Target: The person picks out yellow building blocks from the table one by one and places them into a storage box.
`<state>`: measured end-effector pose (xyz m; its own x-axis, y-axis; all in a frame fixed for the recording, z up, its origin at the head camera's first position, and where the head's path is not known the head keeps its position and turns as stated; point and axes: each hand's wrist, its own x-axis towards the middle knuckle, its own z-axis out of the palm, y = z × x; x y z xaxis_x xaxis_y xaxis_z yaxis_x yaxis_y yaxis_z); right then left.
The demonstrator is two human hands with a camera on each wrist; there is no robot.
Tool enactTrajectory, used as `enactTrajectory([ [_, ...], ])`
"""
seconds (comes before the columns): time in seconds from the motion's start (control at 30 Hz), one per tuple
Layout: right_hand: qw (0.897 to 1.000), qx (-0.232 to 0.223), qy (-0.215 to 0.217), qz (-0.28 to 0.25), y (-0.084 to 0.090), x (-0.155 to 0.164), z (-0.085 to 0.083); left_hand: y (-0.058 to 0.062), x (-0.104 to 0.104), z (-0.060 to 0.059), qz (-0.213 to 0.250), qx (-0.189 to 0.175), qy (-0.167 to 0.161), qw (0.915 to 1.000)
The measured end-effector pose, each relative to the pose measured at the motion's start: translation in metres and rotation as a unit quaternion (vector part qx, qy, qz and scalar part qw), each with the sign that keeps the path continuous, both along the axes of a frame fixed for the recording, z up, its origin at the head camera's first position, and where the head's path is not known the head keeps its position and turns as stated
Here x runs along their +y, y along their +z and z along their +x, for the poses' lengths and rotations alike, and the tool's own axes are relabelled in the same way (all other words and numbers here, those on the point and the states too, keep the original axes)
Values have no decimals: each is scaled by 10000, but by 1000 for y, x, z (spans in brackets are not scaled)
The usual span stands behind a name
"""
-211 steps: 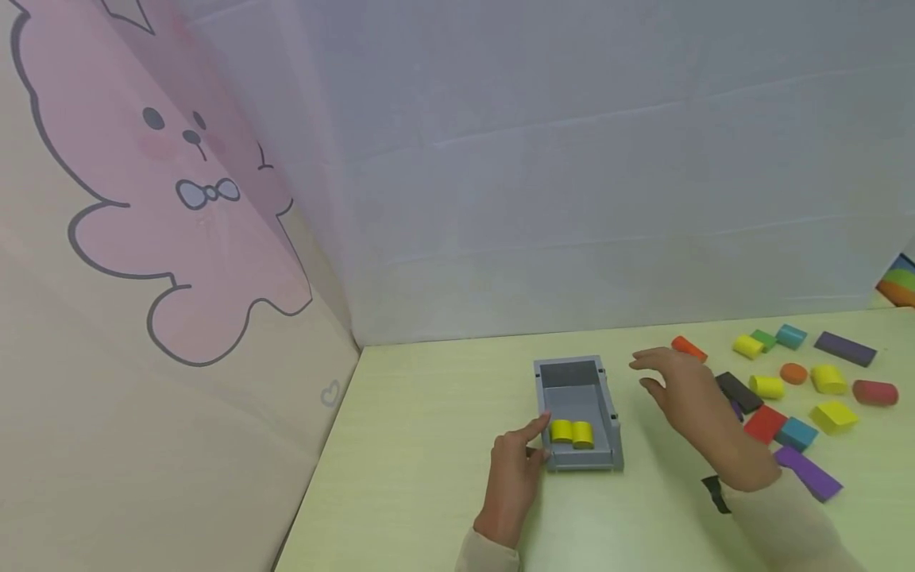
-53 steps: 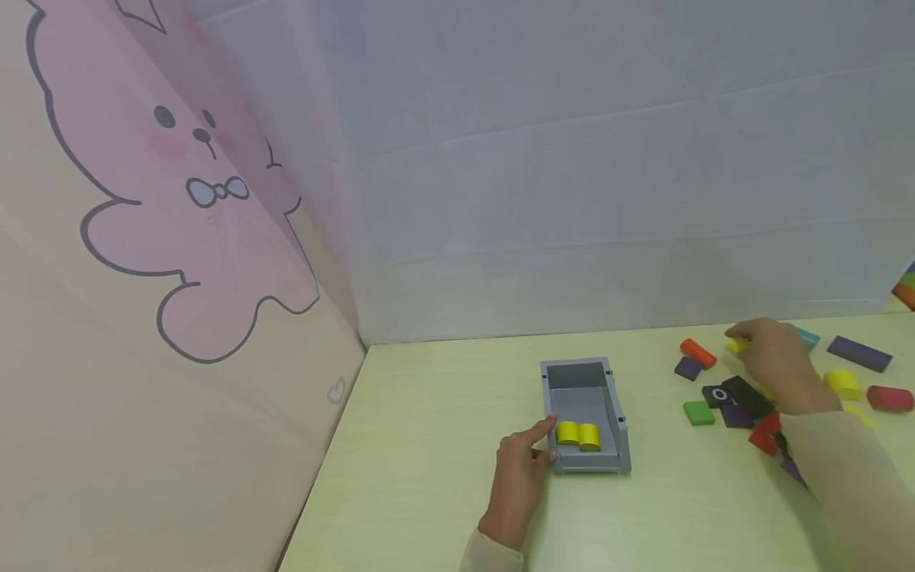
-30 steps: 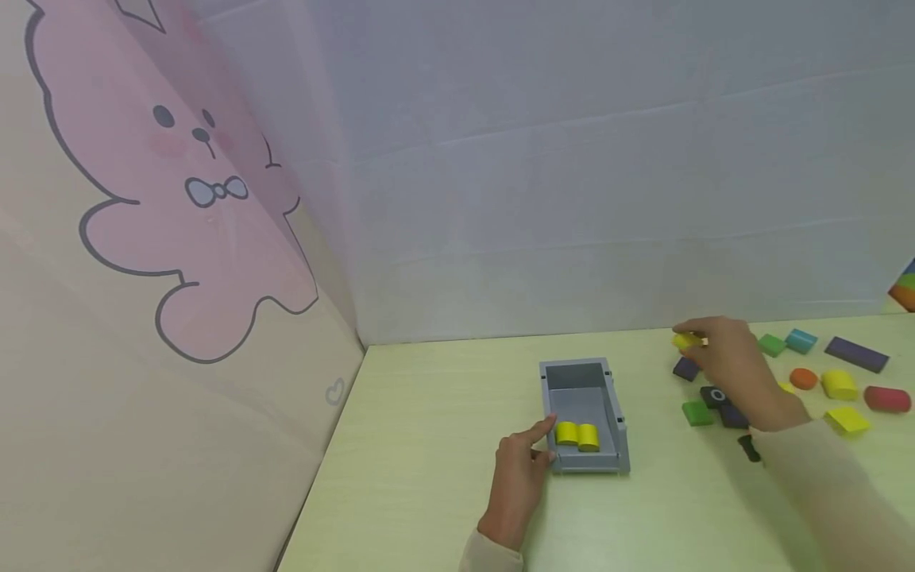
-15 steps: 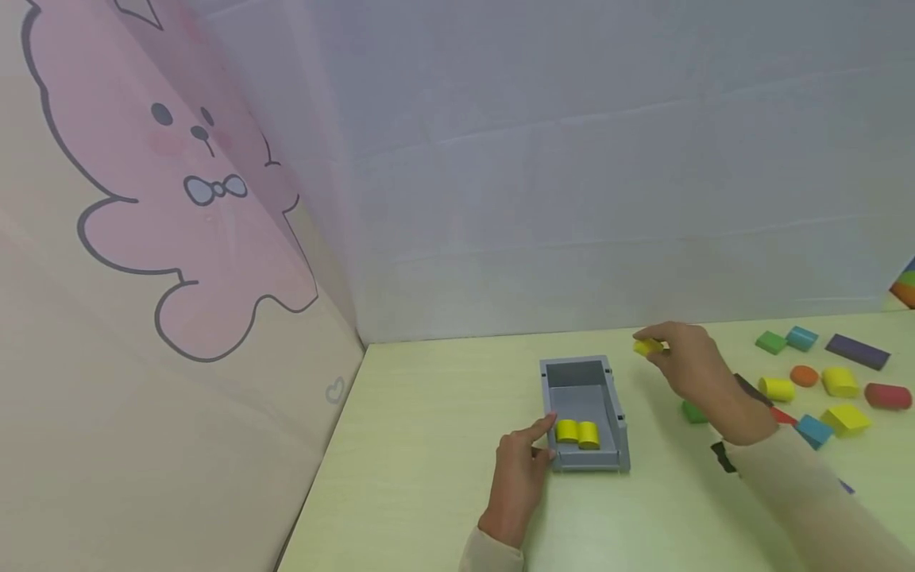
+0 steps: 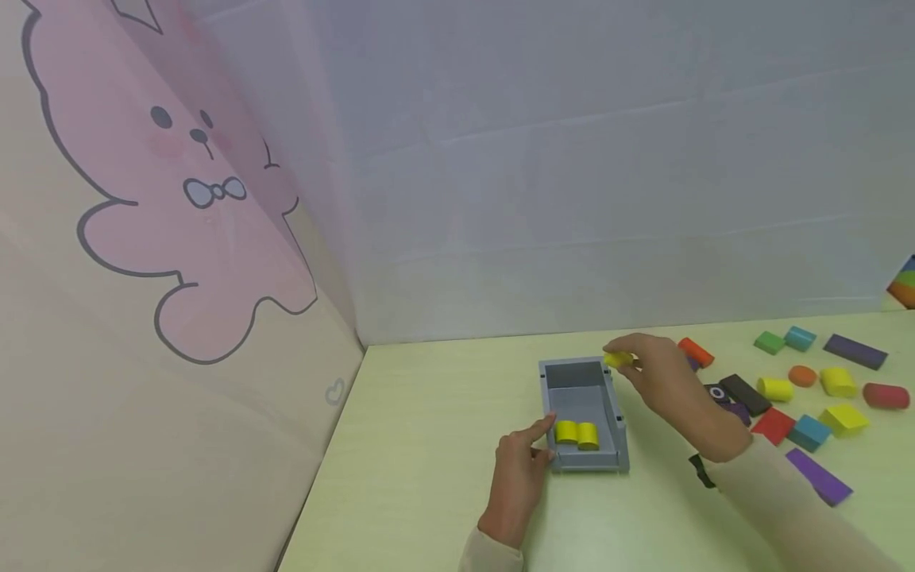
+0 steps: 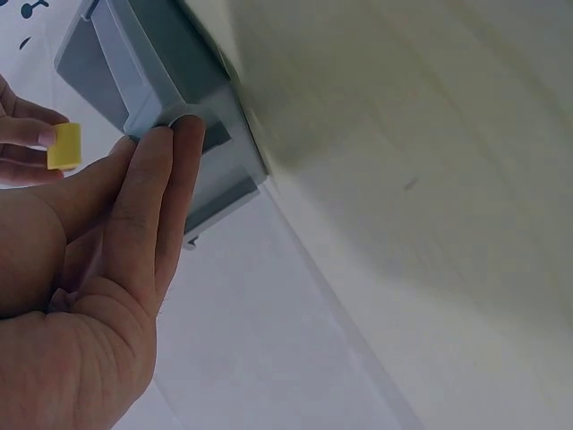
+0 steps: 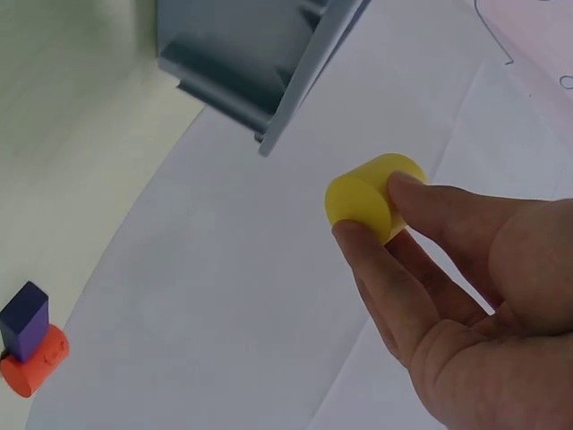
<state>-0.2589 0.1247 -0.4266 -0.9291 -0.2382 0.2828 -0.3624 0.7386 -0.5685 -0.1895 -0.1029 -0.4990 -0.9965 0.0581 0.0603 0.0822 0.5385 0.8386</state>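
In the head view a grey rectangular box [image 5: 582, 413] lies on the table with its open side up. Two yellow cylinder blocks [image 5: 577, 434] sit side by side at its near end. At the near left corner, my left hand [image 5: 516, 481] holds the box edge with thumb and fingers; the left wrist view shows the fingertips at the rim. My right hand [image 5: 668, 388] pinches another yellow cylinder [image 7: 372, 197] between thumb and fingers, by the box's far right corner in the head view. The right wrist view shows that cylinder apart from the box wall.
Right of the box lie several loose blocks: an orange-red cylinder [image 5: 695, 352], red block [image 5: 774, 427], blue block [image 5: 810, 433], purple block [image 5: 818, 477], yellow cylinder [image 5: 775, 389] and red cylinder [image 5: 886, 396], among others. A white sheet [image 5: 608, 175] hangs behind the table.
My right hand has taken a yellow cylinder from among the loose blocks and carried it left to the box's far right corner. My left hand and the box stay put.
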Motion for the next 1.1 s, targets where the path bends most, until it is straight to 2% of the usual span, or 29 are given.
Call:
enactTrajectory([
  [0.23, 9996, 47, 237, -136, 0, -19, 9, 1, 0, 0, -82, -49, 75, 9999],
  [0.4, 9994, -161, 302, -102, -4, -33, 13, 1, 1, 0, -132, -52, 96, 9999],
  [0.57, 9985, -391, 396, -4, -10, -43, 13, 1, 0, 0, -151, -48, 62, 9999],
  [0.8, 9973, -355, 637, -16, -18, -51, 12, 0, 0, -1, -160, -13, 35, 9999],
  [1.1, 9951, -722, 647, 167, -27, -61, 16, -2, -1, -1, -136, 92, -10, 9999],
])
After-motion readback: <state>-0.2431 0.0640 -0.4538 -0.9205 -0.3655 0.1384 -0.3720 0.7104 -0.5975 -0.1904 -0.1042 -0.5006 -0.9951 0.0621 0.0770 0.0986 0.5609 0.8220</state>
